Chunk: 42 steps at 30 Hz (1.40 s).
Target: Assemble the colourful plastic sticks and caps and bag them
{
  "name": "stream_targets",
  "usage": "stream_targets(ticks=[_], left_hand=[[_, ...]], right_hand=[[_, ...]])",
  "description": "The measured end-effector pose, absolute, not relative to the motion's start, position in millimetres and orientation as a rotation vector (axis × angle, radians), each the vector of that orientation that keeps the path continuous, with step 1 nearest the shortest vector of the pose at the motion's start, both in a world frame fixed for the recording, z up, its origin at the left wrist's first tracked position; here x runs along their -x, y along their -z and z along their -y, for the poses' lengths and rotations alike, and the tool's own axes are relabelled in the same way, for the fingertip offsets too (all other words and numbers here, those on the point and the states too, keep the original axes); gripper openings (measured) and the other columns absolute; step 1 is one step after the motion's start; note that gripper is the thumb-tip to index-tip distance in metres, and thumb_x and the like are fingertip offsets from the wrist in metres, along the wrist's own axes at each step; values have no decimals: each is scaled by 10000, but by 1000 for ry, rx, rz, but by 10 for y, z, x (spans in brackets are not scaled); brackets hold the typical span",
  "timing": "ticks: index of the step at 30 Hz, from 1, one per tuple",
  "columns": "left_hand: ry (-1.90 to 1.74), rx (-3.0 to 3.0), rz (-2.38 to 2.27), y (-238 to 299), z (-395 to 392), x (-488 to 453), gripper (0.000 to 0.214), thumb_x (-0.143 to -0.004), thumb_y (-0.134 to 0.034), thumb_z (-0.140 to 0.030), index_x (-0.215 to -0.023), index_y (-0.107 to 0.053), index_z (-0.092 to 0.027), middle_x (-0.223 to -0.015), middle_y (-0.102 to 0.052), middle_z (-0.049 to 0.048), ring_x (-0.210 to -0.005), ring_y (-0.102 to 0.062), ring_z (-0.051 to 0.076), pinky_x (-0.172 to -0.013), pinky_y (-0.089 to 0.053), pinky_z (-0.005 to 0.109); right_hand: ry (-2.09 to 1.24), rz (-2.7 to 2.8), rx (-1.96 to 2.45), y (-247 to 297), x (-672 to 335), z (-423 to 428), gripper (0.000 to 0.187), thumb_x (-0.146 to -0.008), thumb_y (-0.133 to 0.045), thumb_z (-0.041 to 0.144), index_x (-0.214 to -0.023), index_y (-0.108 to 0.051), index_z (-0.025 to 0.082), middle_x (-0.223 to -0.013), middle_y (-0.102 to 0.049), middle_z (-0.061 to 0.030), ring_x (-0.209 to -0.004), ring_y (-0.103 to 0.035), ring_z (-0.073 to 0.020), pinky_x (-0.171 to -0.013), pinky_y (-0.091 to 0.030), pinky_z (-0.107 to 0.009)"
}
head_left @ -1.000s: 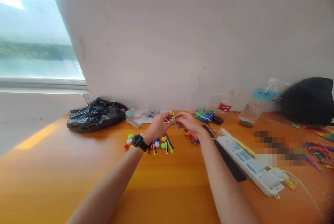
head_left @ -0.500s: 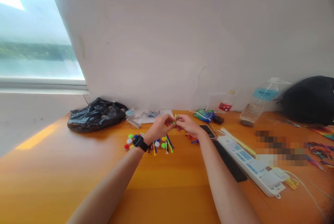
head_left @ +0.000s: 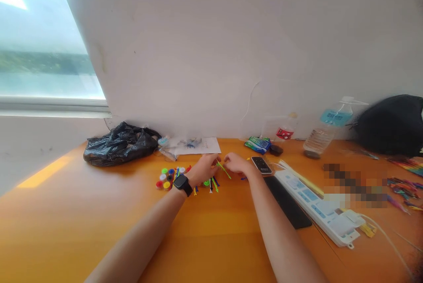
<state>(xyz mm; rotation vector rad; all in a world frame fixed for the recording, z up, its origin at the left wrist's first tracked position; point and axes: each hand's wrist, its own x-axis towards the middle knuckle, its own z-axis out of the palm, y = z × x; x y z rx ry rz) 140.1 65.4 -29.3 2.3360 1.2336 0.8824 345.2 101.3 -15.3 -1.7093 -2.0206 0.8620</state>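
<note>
Green stick [head_left: 225, 171]: seems light, stiff; best pinched mid-shaft.
Left hand [head_left: 206, 167]: pinching its far end.
Right hand [head_left: 235, 163]: curled; can't tell its grip.

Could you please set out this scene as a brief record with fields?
Left hand: pinching a thin yellow-green stick at its fingertips
Left wrist: black watch
Right hand: close to the stick; whether it holds anything is hidden
Beside the left wrist: small round coloured pieces, clustered on the table
Back of table, left: black plastic bag
Beyond the left hand: white paper
Right side: white power strip, beside a flat black object
</note>
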Motion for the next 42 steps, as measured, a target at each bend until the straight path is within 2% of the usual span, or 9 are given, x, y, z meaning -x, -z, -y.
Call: stream_targets(ticks=[4,7,14,20,25,29,32,37,42], left_hand=[[-744,-2412,-1238,316,-605,-1406,122,-870,-634,-146,-872,-745,-195,-832,-759,71,-802,-724,223,-764,-526,284],[-699,-2437,-1279,288,-580,-1362,119,-877,-655,-199,-786,-731,-208,-760,-744,73,-751,-718,239,-728,-519,295],[-768,-2476,-1330,163,-583,-1275,290,-915,-640,-278,-1176,-749,-212,-1110,-779,115,-1003,-724,296,-877,-533,355],[-843,-2425,-1322,-78,-559,-1185,260,-941,-623,-294,-1144,-766,-214,-1156,-784,80,-1040,-732,260,-917,-549,324],[-951,-2359,-1256,-238,-520,-1177,211,-948,-630,-293,-1083,-772,-215,-1080,-795,58,-989,-748,236,-880,-565,311],[-1053,-2348,-1114,-213,-503,-1298,223,-945,-674,-305,-1133,-747,-210,-1092,-794,56,-956,-744,215,-868,-559,308],[-1155,-2305,-966,-189,-478,-1399,300,-932,-710,-313,-1217,-693,-221,-1139,-780,46,-960,-727,191,-855,-557,294],[-1298,-2186,-905,-269,-437,-1428,207,-929,-659,-189,-1136,-670,-194,-1013,-783,38,-902,-723,161,-825,-566,269],[-1355,-2149,-852,-346,-411,-1398,208,-941,-556,-100,-1059,-708,-179,-955,-785,32,-891,-735,148,-837,-573,256]], right_hand=[[-691,2031,1755,39,-3547,-1062,203,-819,-738,274,-1014,-723,219,-871,-734,-93,-740,-661,-224,-653,-479,-307],[-592,2056,1799,-28,-3630,-1071,171,-789,-757,220,-958,-738,210,-908,-746,-113,-801,-686,-236,-679,-489,-301],[-460,2128,2007,-84,-3638,-940,177,-660,-817,104,-776,-728,204,-701,-714,-82,-681,-700,-244,-618,-479,-302],[-475,2153,2115,-209,-3594,-850,121,-701,-735,57,-653,-684,156,-589,-670,-93,-609,-698,-252,-588,-451,-305],[-577,2143,2034,-285,-3593,-880,132,-768,-687,122,-641,-664,149,-584,-670,-74,-560,-657,-200,-547,-424,-267],[-647,2100,1833,-360,-3488,-863,119,-920,-527,167,-896,-643,181,-822,-751,-43,-651,-666,-133,-568,-443,-210],[-849,1946,1607,-419,-3356,-796,130,-991,-456,242,-1022,-579,212,-861,-737,-13,-656,-656,-118,-565,-457,-202],[-1217,1723,1266,-529,-3239,-700,145,-933,-582,338,-950,-615,197,-713,-641,19,-594,-575,-116,-557,-428,-221],[-1331,1751,1026,-610,-3278,-656,206,-854,-658,309,-998,-668,162,-767,-666,-11,-680,-613,-130,-667,-493,-255]])
